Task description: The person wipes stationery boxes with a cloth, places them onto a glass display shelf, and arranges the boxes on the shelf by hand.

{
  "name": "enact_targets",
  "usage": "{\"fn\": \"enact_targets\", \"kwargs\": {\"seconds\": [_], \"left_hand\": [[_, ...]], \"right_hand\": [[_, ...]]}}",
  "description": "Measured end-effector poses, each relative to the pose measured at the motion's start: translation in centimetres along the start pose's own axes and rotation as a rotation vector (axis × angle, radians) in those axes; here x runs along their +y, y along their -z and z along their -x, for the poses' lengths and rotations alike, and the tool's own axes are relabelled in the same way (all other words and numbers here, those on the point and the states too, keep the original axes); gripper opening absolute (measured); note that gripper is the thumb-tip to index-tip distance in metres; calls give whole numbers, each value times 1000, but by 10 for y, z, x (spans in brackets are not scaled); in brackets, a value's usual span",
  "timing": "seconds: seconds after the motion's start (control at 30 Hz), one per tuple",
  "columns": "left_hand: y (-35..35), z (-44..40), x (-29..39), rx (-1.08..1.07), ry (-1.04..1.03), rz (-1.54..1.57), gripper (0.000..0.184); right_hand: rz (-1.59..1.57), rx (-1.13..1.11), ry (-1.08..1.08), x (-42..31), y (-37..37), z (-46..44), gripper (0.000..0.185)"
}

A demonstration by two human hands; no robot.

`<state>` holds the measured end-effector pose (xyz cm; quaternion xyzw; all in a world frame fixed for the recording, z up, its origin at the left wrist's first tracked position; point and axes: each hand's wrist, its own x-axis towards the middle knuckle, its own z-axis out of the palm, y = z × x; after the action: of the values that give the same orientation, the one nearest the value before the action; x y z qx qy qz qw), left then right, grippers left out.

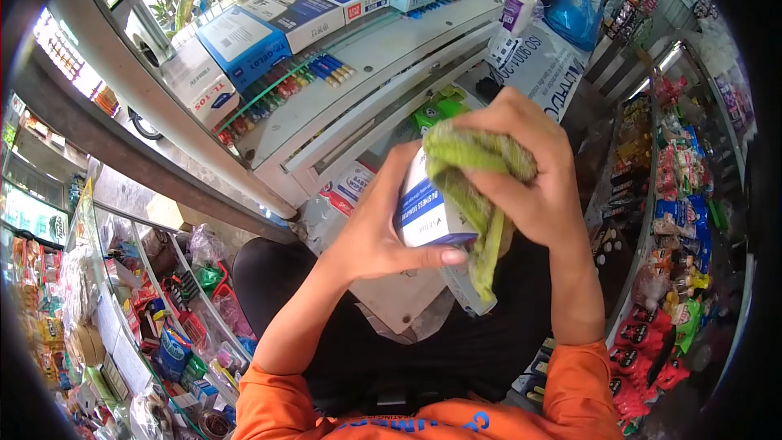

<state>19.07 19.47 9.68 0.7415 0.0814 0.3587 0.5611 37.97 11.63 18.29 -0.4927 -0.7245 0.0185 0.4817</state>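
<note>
My left hand point(376, 228) is closed around a white and blue cardboard box point(425, 216) with "BUSINESS" printed on its side, held above my lap. The thumb lies along the box's lower edge. In my right hand point(529, 167) is a green cloth point(481, 165), bunched between thumb and fingers. The cloth lies against the top and right side of the box, and one end hangs down past it. Part of the box is hidden behind the cloth.
Ahead stands a display case point(366, 73) with several pen boxes point(318, 10) on its glass and rows of pens point(330, 69) below. A white cup point(518, 10) and blue plastic bag point(574, 15) sit at its right. Packed shelves flank me, with red packets point(643, 358) at the right.
</note>
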Motion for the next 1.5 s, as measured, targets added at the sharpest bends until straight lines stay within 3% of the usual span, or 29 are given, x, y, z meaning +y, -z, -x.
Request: {"fn": "enact_targets", "kwargs": {"seconds": [0.13, 0.27, 0.3, 0.47, 0.6, 0.67, 0.73, 0.83, 0.93, 1.0, 1.07, 1.13, 1.17, 1.2, 1.27, 1.3, 1.33, 1.4, 1.43, 1.5], "left_hand": [[7, -1, 11, -56, -38, -40, 110], [9, -1, 8, -37, -3, 19, 110], [10, -3, 7, -26, -74, 24, 109], [15, -4, 14, -52, -62, 13, 107], [17, -3, 17, -80, -33, -2, 107], [17, -2, 19, -91, -33, 6, 107], [21, -2, 19, -139, -90, -185, 105], [23, -4, 18, -115, -81, -137, 105], [23, -3, 16, -106, -25, -57, 106], [23, -3, 20, -142, -91, -55, 105], [23, -1, 12, -146, -86, -114, 106], [24, -3, 7, -94, -320, -82, 111], [16, 3, 5, 10, -137, 149, 114], [13, 4, 6, 25, -137, 145, 114], [9, 3, 10, 169, 94, 504, 118], [8, 8, 4, 170, 80, 591, 105], [5, 11, 2, 161, 81, 590, 105], [-2, 7, 11, 308, 222, 712, 87], [-4, 5, 5, 388, 212, 574, 73], [-1, -3, 19, 466, 233, 360, 64]], "right_hand": [[-81, -194, 123, -15, 12, -2, 38], [55, -88, 117, -11, 13, 1, 37], [94, -77, 98, -12, 13, 0, 36], [67, -29, 132, -16, 11, 4, 33], [124, -22, 243, -35, 13, 5, 34], [212, -118, 256, -18, 11, -2, 53], [308, -69, 189, -4, 14, -3, 51], [301, 75, 111, -13, 25, -3, 36], [181, -141, 292, -38, 23, -2, 42], [123, -227, 232, -28, 15, 1, 41], [366, -87, 53, 1, 13, -2, 39], [276, -40, -12, 10, 10, 7, 38], [178, -8, -80, 13, 7, 10, 37], [170, -18, -71, 11, -3, 13, 37], [-325, 204, -224, 2, -26, 19, 36], [-341, 179, -223, 3, -33, 20, 35], [-406, 181, -252, 2, -42, 22, 35], [-351, 217, -264, 1, -53, 29, 36], [-410, 274, -250, -2, -58, 27, 38], [-376, 282, -228, -4, -60, 31, 39]]}}
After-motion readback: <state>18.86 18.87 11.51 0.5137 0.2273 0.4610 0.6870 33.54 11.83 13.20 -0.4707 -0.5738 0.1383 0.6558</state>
